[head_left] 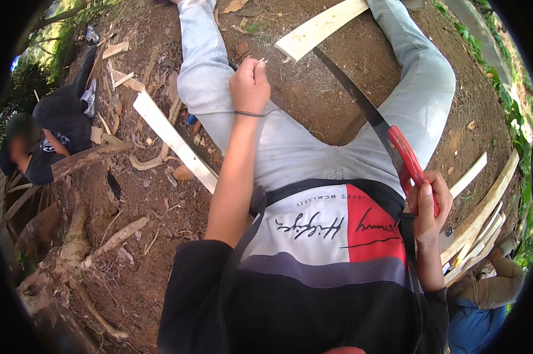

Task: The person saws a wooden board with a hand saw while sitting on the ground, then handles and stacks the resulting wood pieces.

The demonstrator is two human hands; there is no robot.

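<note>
My right hand (430, 203) is wrapped round the red handle of a handsaw (361, 97). The saw's long dark blade slants up and left past my right thigh, its tip close to a pale wooden board (322, 30). That board lies between my lower legs, one end angled toward me. Over my left thigh, my left hand (250, 88) is closed, with a small pale bit showing at the fingertips, too small to name surely. A second pale wood strip (175, 140) slopes down on my left and passes behind my left forearm.
Several long wood strips (479, 233) are stacked at the right. Offcuts (116, 50) and branches lie on the dirt at left, with thick roots (72, 253) lower down. One person in black (51, 138) sits at far left; another in blue (473, 321) is at lower right.
</note>
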